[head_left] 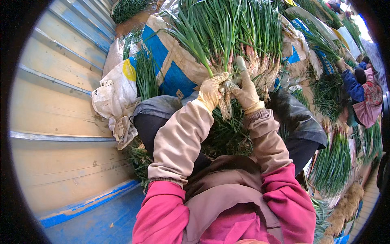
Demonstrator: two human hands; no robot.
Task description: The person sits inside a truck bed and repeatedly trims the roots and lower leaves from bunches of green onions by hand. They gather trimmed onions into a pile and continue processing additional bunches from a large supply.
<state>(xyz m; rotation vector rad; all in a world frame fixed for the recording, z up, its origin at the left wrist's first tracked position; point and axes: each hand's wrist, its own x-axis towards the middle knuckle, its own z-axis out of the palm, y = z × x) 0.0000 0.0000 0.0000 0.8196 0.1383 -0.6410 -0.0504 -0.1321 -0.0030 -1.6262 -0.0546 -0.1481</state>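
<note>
My left hand [212,90], in a pale rubber glove, is closed round the lower stalk of a spring onion [199,51]. The onion's leaves point up and to the left, and stringy roots [225,109] hang below the fingers. Close beside it, my right hand [247,91], gloved too, has its fingertips pinched at the root end, with one digit sticking up. A large pile of spring onions [250,28] lies just beyond both hands, roots toward me. Gloves and roots partly hide what the fingertips grip.
The pile rests on a blue-and-tan woven sack [174,69]. A white sack [115,93] slumps by the ribbed metal wall [61,93] on the left. Loose greens [227,134] lie between my knees. At right are bundled spring onions [333,162] and another person [363,87].
</note>
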